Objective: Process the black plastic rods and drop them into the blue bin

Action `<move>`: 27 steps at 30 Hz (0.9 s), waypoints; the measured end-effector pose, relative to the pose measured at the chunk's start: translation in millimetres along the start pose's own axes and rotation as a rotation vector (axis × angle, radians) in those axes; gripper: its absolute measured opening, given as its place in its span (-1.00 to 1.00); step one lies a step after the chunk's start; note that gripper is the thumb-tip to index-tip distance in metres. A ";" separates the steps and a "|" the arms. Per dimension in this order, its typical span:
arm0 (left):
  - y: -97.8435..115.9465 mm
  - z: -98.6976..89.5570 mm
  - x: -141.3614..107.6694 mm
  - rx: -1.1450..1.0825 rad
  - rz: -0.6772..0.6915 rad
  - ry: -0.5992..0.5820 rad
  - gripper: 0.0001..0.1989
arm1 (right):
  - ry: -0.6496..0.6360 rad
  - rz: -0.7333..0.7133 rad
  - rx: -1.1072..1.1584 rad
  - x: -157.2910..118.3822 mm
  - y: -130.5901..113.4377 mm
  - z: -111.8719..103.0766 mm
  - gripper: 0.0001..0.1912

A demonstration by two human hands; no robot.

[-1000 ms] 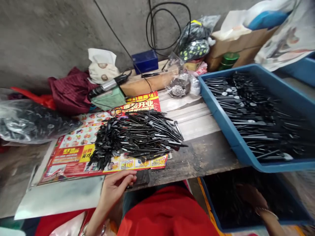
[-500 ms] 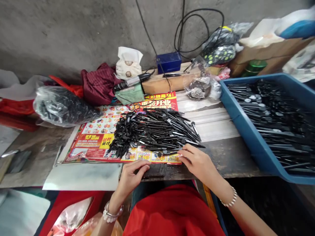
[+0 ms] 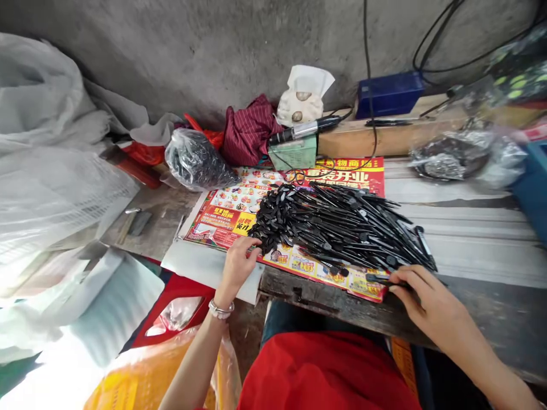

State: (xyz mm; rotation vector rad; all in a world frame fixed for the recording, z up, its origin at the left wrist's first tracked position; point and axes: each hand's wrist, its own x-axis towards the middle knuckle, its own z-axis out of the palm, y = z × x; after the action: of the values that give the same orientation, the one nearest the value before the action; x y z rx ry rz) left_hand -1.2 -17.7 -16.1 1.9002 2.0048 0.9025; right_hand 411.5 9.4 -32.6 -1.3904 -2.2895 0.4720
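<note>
Workbench (image 3: 320, 302) carried a printed flyer (image 3: 359, 176), with black pin-like parts (image 3: 337, 228) heaped at our 12 o'clock. Our left hand (image 3: 236, 270) lay half open beside the heap; our right hand (image 3: 427, 302) pinched one part (image 3: 378, 279). Dragging it risked sliding neighbouring parts off the flyer.

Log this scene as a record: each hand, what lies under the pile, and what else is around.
left hand: fingertips at the end of the pile of black plastic sticks
right hand: pinching one black stick
under pile: printed flyer on a wooden bench
rest: bagged black parts, blue tray, maroon striped cloth
</note>
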 end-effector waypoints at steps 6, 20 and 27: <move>5.6 6.0 -3.3 0.048 0.001 -0.071 -0.89 | 0.094 0.496 0.390 10.1 -15.1 -19.9 -0.65; 23.2 18.2 3.1 0.294 0.186 -0.110 -0.87 | -0.033 1.025 1.555 -45.3 -71.7 6.9 -0.63; 20.6 23.0 7.9 0.381 0.256 -0.168 -0.82 | -0.063 1.048 1.626 -36.6 -91.8 9.8 -0.56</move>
State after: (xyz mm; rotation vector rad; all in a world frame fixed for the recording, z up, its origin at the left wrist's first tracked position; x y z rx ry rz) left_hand 27.6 -4.6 -20.3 2.3881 1.9692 0.4089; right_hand 352.5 -64.7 -2.5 -1.2877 -0.3396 1.9849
